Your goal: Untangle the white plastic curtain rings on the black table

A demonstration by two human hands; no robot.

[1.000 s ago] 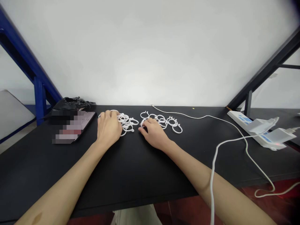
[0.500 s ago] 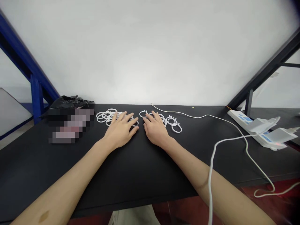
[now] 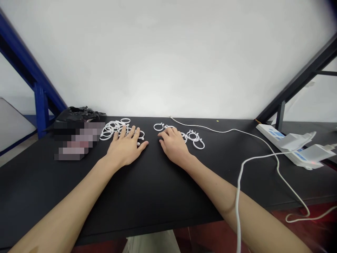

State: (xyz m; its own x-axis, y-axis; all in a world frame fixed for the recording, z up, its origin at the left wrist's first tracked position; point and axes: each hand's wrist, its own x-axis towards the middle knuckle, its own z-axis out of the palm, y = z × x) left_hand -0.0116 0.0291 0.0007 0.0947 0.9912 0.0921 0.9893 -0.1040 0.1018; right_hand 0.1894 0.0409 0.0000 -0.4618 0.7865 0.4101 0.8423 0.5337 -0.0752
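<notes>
L hand point(image 3: 123, 150) spread, palm down, fingers fanned over near-right edge of L ring pile point(image 3: 113, 126); seems to grip nothing. R hand point(image 3: 174, 144) bent, fingertips down at near-left side of R ring group point(image 3: 193, 132); can't tell if it pinches one. Hands apart, bare strip of blk table point(image 3: 147, 196) btwn. L rings overlap, prob. snag easily. To handle well: light, flat pressure w/ L fingers, R tips on one rim at a time, clear of wht cable point(image 3: 205, 127) on far side.
</notes>
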